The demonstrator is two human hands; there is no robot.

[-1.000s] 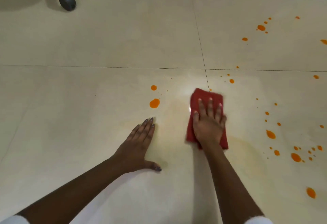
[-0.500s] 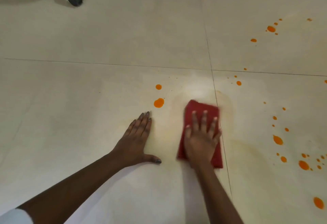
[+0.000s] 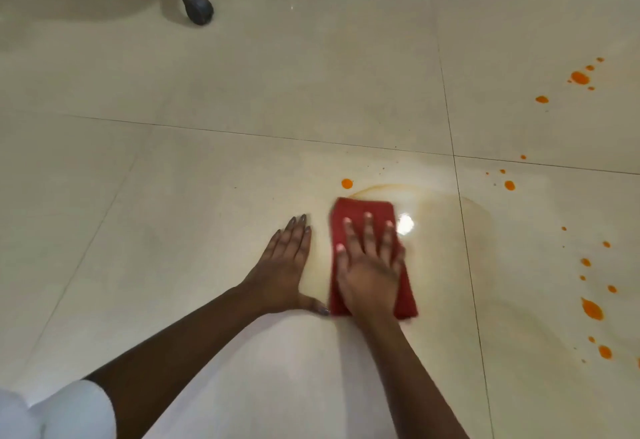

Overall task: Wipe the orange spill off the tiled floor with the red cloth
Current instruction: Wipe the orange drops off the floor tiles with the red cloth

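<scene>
Mid-wipe: right hand presses red cloth flat-fingered; left hand braces open on floor. Next, probably the orange drop just beyond.

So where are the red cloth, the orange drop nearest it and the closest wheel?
red cloth (image 3: 356, 206): head view, its bare far end.
orange drop (image 3: 347, 183): head view, its middle.
closest wheel (image 3: 199, 10): head view, the dark caster's side.
</scene>
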